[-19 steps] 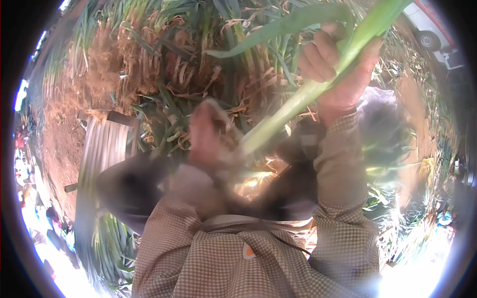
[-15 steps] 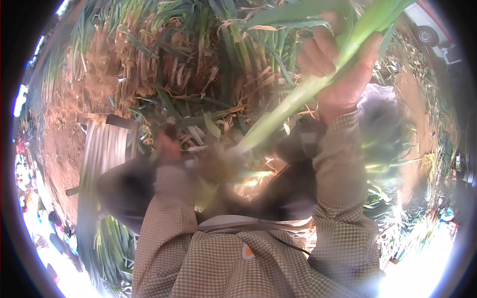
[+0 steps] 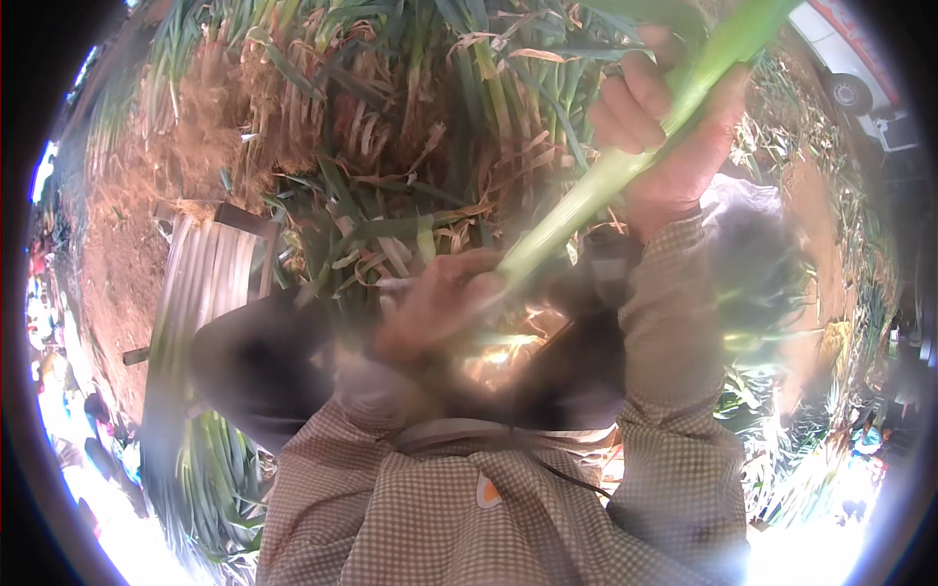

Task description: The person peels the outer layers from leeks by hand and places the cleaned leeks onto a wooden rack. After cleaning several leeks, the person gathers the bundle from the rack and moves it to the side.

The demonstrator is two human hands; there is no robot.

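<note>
A thick leek (image 3: 576, 205) slants across the middle, its green top toward the upper right and its pale stem pointing down to the left. My right hand (image 3: 664, 137) is closed around the upper stem, fingers on one side and thumb on the other. At the pale lower end, my left hand (image 3: 440, 303) has its fingers bent against the stem; motion blurs it somewhat. The stem's very tip and roots are hidden behind the left hand or lost in blur.
Ahead, a large heap of leeks (image 3: 391, 88) has dry roots and husks. Left of my knee, stripped leeks (image 3: 210, 264) lie in a row on a frame (image 3: 244, 219). A pale bag (image 3: 743, 200) sits at right, and a white vehicle (image 3: 850, 59) stands beyond.
My left hand has moved right and slightly down, from beside the stem's lower end onto it. The right hand keeps its hold on the leek, nearly unmoved.
</note>
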